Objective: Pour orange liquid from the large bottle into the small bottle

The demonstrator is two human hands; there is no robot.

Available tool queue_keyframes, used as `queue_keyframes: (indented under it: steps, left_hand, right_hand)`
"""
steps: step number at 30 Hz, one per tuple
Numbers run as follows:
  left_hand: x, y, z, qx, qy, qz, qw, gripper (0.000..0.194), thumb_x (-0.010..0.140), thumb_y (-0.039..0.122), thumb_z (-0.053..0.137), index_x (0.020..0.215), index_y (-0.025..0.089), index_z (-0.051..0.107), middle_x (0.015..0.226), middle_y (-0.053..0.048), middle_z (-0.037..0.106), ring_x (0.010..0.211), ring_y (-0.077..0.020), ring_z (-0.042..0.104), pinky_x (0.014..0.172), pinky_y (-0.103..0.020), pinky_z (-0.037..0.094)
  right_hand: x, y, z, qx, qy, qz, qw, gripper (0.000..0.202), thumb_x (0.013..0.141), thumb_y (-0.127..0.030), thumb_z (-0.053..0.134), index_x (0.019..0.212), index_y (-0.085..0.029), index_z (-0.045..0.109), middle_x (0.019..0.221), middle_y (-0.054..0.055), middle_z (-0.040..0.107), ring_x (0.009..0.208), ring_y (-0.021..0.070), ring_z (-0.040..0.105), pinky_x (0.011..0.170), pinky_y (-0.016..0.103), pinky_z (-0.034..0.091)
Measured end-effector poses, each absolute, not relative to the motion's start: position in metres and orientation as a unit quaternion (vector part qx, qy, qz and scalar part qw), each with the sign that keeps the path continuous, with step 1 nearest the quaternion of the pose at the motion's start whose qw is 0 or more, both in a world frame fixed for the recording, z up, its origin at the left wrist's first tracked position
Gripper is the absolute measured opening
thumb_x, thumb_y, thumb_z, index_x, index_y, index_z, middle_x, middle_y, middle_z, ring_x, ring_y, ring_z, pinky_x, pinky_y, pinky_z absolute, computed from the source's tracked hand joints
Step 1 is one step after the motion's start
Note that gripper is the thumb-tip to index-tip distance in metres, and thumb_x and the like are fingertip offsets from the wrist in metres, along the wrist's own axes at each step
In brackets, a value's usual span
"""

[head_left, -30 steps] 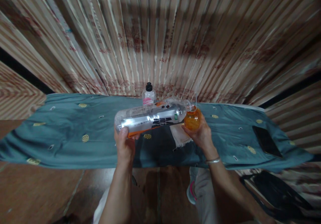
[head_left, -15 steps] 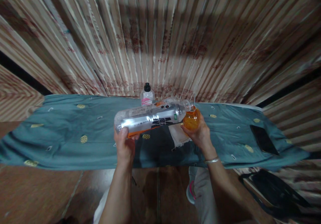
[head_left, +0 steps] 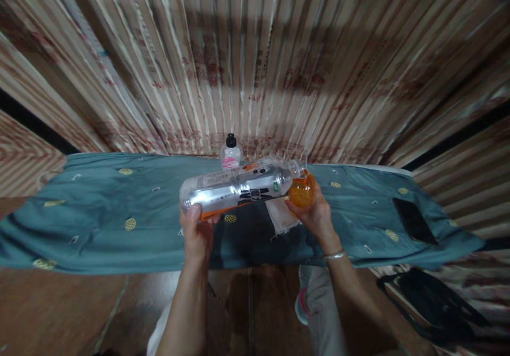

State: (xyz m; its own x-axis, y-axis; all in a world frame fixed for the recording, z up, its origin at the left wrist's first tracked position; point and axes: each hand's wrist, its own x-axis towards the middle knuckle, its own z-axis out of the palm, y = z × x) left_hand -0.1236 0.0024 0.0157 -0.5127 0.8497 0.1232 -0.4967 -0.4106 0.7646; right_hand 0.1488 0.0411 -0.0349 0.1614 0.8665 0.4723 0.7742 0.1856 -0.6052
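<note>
My left hand is closed around the base end of a large clear plastic bottle with a silver and orange label. The bottle lies nearly level in the air, its neck pointing right and slightly up. My right hand grips a small round orange container, with a thin clear stem rising by its mouth. The bottle's mouth is at the top of the orange container; whether liquid flows is too small to tell. Below the hands, a white cloth lies on the table, partly hidden.
A clear bottle with a black cap and pink label stands at the table's back edge. A black phone lies at the right on the teal tablecloth. A striped curtain hangs behind. A black bag rests at lower right.
The view has shifted slightly, so everything appears a little further left. Both hands keep their holds, and the bottle and orange container stay together at nearly the same tilt.
</note>
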Motion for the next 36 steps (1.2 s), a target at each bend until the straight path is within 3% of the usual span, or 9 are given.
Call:
queue_keyframes:
  steps: [8,21,30,36]
  left_hand:
    - [-0.1233,0.0019,0.0180,0.244,0.348,0.796,0.431,0.053,0.061,0.050,0.084,0.103,0.019,0.072,0.068,0.000,0.061,0.051,-0.0107,0.048,0.042,-0.020,0.034]
    - [-0.1262,0.0029,0.0184,0.234,0.357,0.800,0.421,0.057,0.058,0.050,0.084,0.105,0.019,0.074,0.072,-0.001,0.064,0.053,-0.0115,0.051,0.043,-0.020,0.036]
    - [-0.1252,0.0046,0.0240,0.232,0.368,0.798,0.417,0.052,0.055,0.050,0.082,0.095,0.017,0.073,0.064,0.000,0.058,0.056,-0.0133,0.051,0.042,-0.019,0.035]
    - [-0.1276,0.0063,0.0219,0.212,0.380,0.801,0.411,0.052,0.051,0.048,0.083,0.091,0.016,0.072,0.077,-0.003,0.062,0.064,-0.0149,0.056,0.041,-0.019,0.037]
  right_hand:
    - [0.1496,0.0411,-0.0343,-0.643,-0.646,0.059,0.407,0.102,0.068,-0.049,0.082,0.153,-0.014,0.036,0.141,0.020,0.062,0.126,0.0359,0.064,0.105,0.052,0.055]
    - [0.1494,0.0455,-0.0404,-0.624,-0.647,0.061,0.434,0.098,0.067,-0.048,0.084,0.150,-0.017,0.041,0.136,0.019,0.065,0.126,0.0388,0.064,0.104,0.059,0.054]
    - [0.1456,0.0456,-0.0374,-0.605,-0.662,0.033,0.441,0.093,0.070,-0.050,0.080,0.147,-0.014,0.043,0.139,0.019,0.064,0.127,0.0354,0.064,0.106,0.054,0.054]
    - [0.1466,0.0478,-0.0389,-0.603,-0.666,0.027,0.438,0.091,0.071,-0.051,0.081,0.146,-0.014,0.044,0.138,0.019,0.064,0.130,0.0339,0.062,0.109,0.052,0.053]
